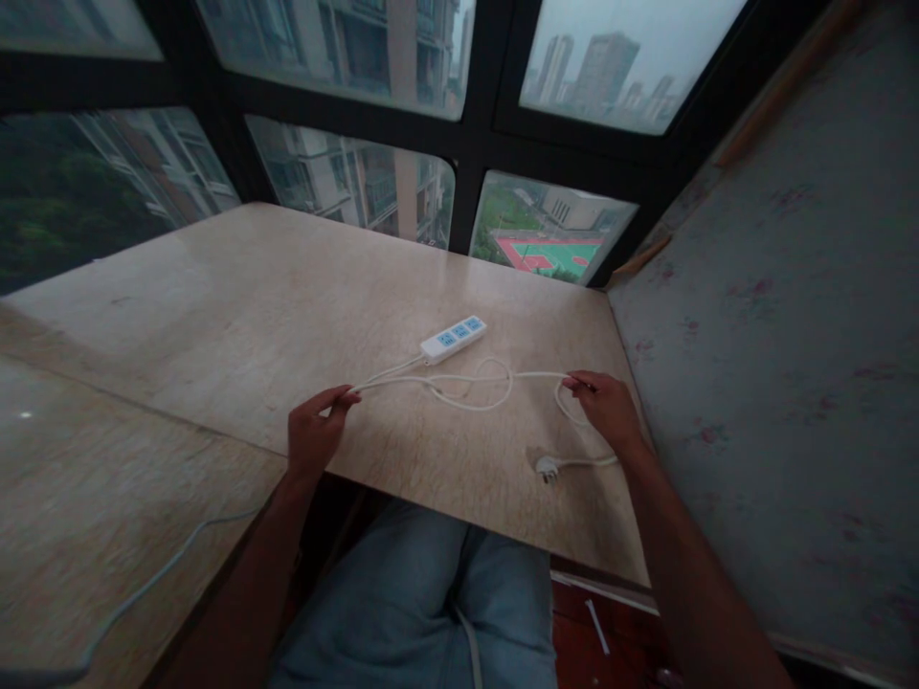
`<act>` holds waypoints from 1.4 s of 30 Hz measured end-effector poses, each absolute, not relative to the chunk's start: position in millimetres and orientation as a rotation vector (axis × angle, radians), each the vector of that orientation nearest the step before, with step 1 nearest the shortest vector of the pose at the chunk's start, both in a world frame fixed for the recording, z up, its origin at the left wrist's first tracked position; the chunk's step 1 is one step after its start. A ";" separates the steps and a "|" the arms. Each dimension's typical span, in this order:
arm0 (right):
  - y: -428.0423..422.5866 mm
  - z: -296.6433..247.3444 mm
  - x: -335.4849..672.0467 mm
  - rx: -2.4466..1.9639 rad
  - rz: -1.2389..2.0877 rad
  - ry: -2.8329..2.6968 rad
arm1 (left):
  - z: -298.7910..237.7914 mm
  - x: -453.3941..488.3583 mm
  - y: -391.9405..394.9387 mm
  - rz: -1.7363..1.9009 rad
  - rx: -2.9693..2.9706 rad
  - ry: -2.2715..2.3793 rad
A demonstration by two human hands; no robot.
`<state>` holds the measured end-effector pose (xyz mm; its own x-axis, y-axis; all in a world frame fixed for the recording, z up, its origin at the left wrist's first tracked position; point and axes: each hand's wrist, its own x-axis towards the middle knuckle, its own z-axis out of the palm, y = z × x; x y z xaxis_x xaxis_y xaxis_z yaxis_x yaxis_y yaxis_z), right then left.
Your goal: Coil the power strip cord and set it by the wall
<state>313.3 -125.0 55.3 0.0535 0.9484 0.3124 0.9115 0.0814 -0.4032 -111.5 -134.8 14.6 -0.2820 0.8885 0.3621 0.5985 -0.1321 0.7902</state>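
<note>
You are pinching the cord (470, 381) in both grips, left hand (314, 433) near the strip (453, 339), right hand (607, 407) above the plug (548, 468). It is lying loose on the tabletop (236, 297), one loop formed, most coiling left.

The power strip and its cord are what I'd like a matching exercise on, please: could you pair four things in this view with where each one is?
Things:
1. power strip
2. plug
3. left hand
4. right hand

Places:
A. pinching the cord at its right-hand bend
B. lying on the table beyond the cord's loops
C. lying near the table's front edge
D. pinching the cord at its left end, near the strip

Pairs: 1-B, 2-C, 3-D, 4-A
</note>
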 end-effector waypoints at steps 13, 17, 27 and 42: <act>-113.7 43.0 349.9 -1.875 -0.008 -1.520 | -4.9 -129.3 -125.0 1.439 1.641 1.999; -113.4 41.1 359.2 -1.924 0.000 -1.329 | -9.2 -135.5 -128.6 1.347 1.580 2.025; -102.5 45.1 358.8 -1.990 0.025 -1.217 | -8.5 -131.7 -128.0 1.463 1.362 2.040; -96.6 36.8 353.2 -1.889 0.228 -1.740 | 0.5 -143.3 -125.2 1.212 1.371 2.097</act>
<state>353.2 -96.6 36.8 0.1449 0.9597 0.2408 0.8655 -0.0050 -0.5009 -143.3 -125.2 0.5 -0.4666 0.8715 0.1508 0.5658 0.1630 0.8083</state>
